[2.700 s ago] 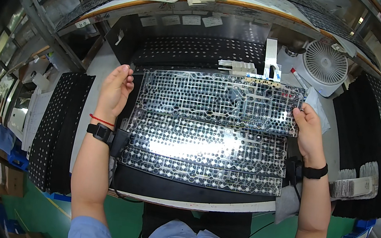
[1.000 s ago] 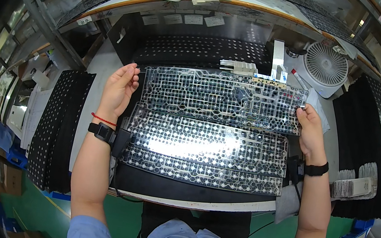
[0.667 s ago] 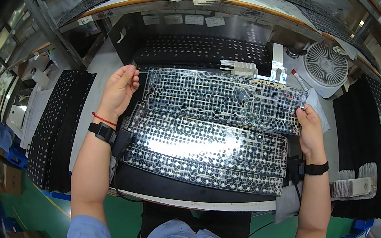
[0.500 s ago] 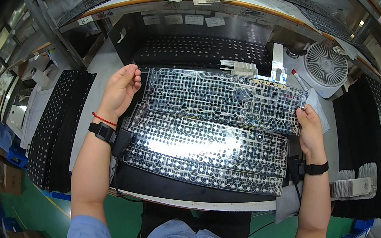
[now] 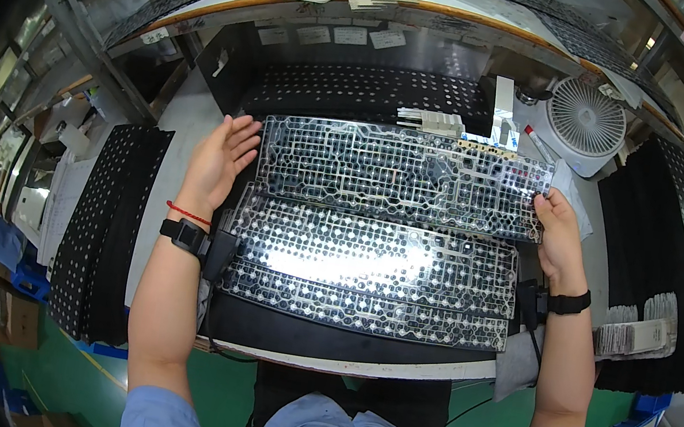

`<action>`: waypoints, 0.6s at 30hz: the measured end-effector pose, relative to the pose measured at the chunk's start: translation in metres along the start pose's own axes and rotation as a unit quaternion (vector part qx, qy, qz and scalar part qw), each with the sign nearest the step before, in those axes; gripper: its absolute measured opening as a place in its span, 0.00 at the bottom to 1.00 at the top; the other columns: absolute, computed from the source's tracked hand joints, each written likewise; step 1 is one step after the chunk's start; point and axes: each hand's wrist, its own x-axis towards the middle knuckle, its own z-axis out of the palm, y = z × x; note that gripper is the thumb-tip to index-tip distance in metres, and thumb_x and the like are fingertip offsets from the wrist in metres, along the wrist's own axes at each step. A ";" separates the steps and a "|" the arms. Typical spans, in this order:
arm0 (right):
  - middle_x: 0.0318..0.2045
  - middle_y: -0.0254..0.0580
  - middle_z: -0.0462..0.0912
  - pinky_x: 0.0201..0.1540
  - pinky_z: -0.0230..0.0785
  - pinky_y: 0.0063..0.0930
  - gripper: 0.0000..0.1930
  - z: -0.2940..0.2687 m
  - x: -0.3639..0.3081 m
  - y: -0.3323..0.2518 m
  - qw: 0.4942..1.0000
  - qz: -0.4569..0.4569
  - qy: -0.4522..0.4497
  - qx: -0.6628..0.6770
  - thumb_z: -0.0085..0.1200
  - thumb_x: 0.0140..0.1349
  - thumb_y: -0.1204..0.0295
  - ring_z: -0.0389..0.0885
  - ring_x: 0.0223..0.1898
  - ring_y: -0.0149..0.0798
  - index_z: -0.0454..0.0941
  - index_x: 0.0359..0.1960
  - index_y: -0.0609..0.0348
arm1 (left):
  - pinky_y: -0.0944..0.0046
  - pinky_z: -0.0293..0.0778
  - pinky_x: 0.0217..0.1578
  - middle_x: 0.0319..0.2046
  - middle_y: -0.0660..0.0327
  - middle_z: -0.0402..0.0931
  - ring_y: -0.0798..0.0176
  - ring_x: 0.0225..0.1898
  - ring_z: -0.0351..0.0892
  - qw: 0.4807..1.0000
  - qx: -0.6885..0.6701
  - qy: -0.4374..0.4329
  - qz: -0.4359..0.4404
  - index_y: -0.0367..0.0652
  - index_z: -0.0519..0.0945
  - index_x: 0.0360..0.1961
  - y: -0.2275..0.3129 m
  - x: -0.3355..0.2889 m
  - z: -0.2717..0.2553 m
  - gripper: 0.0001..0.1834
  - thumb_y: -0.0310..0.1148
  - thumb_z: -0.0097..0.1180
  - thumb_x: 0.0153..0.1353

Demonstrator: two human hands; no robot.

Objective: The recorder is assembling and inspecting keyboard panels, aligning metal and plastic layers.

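A clear keyboard membrane sheet [image 5: 349, 166] printed with silvery circuit lines lies across the far half of the bench. My right hand [image 5: 558, 230] pinches its right edge between thumb and fingers. Beside the left edge, my left hand [image 5: 224, 157] is open, its fingers stretched toward the sheet and holding nothing; whether the fingertips touch it I cannot tell. Nearer to me, more membrane sheets [image 5: 295, 228] with rows of pale dots lie overlapping, and light glares off their middle.
Stacked black dotted sheets stand at the left [image 5: 104, 221] and right [image 5: 656, 236]. Behind the membrane are metal strips [image 5: 430, 122], a white bracket [image 5: 502, 112] and a white fan [image 5: 587, 116]. A pile of pale tabs [image 5: 636, 336] sits by my right forearm. A shelf [image 5: 444, 22] spans the back.
My left hand has gone from a pinch to open, its fingers spread beside the sheet's left edge. My right hand keeps its hold and has barely shifted.
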 end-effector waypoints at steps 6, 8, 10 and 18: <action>0.40 0.38 0.82 0.45 0.73 0.23 0.08 0.000 -0.001 0.000 1.000 0.004 -0.005 0.004 0.43 0.73 0.74 0.80 0.39 0.27 0.74 0.45 0.63 | 0.67 0.73 0.48 0.46 0.58 0.79 0.67 0.44 0.78 0.990 0.009 -0.136 -0.025 0.35 0.73 0.54 -0.002 -0.003 0.001 0.22 0.42 0.38 0.75; 0.40 0.38 0.82 0.44 0.73 0.23 0.08 0.001 -0.001 -0.001 1.000 0.006 0.002 -0.002 0.43 0.73 0.74 0.81 0.38 0.27 0.74 0.45 0.63 | 0.67 0.73 0.48 0.46 0.58 0.79 0.67 0.44 0.78 0.990 0.011 -0.143 -0.010 0.35 0.74 0.53 -0.003 -0.003 0.001 0.20 0.41 0.39 0.75; 0.40 0.38 0.82 0.44 0.74 0.23 0.08 0.003 -0.001 -0.002 1.000 0.008 0.004 -0.002 0.42 0.73 0.74 0.81 0.37 0.27 0.74 0.44 0.63 | 0.66 0.74 0.49 0.46 0.58 0.79 0.67 0.45 0.78 0.990 0.006 -0.141 0.000 0.35 0.75 0.52 -0.005 -0.001 -0.001 0.19 0.39 0.40 0.75; 0.39 0.38 0.82 0.42 0.75 0.22 0.08 0.004 -0.001 -0.002 1.000 0.008 0.007 0.000 0.43 0.72 0.74 0.81 0.37 0.26 0.74 0.44 0.62 | 0.66 0.72 0.53 0.48 0.57 0.79 0.66 0.49 0.77 0.989 -0.009 -0.149 0.009 0.33 0.75 0.53 -0.003 -0.003 0.001 0.17 0.35 0.42 0.74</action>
